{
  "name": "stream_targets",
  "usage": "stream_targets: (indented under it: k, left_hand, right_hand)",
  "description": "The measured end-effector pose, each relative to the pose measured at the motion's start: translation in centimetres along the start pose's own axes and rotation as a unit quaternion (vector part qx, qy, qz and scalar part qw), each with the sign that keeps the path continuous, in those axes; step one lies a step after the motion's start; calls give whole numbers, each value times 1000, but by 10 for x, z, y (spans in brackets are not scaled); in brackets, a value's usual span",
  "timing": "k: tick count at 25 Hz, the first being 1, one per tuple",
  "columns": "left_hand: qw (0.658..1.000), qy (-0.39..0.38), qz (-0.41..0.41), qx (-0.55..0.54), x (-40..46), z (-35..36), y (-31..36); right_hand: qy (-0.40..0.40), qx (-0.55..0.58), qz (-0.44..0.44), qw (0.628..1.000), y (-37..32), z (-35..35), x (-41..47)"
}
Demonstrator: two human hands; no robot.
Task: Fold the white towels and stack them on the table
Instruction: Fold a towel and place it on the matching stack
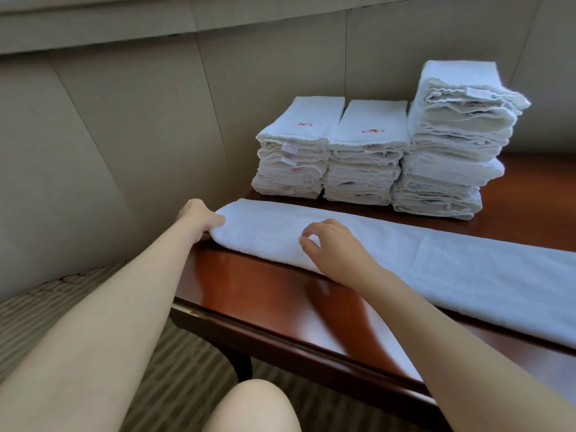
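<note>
1. Lying flat across the glossy reddish-brown wooden worktop (265, 294), the long white terry towel (436, 263) is already folded lengthwise into a narrow band; its long axis runs from the worktop's left edge away to the right, past the frame's border.
2. The left hand (199, 216) grips the towel's rounded left end, thumb on top, probably to pin that end square with the worktop edge.
3. The right hand (330, 247) rests on the band's near edge, a little way along, fingers loosely curled and open; whether it pinches any cloth I cannot tell. It seems placed to smooth the band or mark the next crosswise fold.
4. Three stacks of folded white towels (367, 157) stand side by side behind the band, near the padded beige wall; the rightmost is tallest. Their position keeps the front of the worktop free for folding, with finished pieces within reach.
</note>
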State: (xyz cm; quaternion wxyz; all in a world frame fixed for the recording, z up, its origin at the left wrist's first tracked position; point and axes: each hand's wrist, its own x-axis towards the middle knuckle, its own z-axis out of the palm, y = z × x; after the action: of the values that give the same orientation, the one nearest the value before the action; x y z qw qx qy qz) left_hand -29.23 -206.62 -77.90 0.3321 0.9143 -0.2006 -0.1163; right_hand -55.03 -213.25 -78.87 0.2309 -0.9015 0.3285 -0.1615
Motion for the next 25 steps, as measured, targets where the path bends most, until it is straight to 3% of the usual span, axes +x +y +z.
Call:
stream_targets:
  k: [3,5,9,11,13,18,19,21,22,23,25]
  left_hand:
    - [991,17,30,-129,-11,-4,26]
    - [969,21,108,-220,-36,-4,61]
    - [899,-57,304,-308,-137,12,141]
    - [876,-108,368,-292,-189,37,177]
    - [857,-182,404,-262,-238,66,207]
    - [773,-393,407,-287,-306,113,242]
    - [770,-387,409,-301,-307,117,241]
    - [794,-327,424,-290,-303,125,231]
    - [816,-282,436,-255,-298,130,222]
    - [839,-232,448,-202,-289,136,212]
    - [868,-164,457,-101,-269,148,188]
  right_hand:
    - [12,141,37,989,-1,-7,-2]
    - [19,294,93,951,0,-18,-1]
    - [-5,623,171,763,27,-70,-6]
    - [20,696,175,696,52,-105,-19]
    - [61,729,175,659,81,-137,-45]
    - [110,733,114,661,155,-202,-133]
    - [108,728,136,663,164,-204,-141]
    - [197,607,259,725,184,-197,-155]
    - [305,472,329,759,201,-190,-166]
    - [337,346,388,785,218,-185,-168]
    - [200,380,435,792,241,-175,-162]
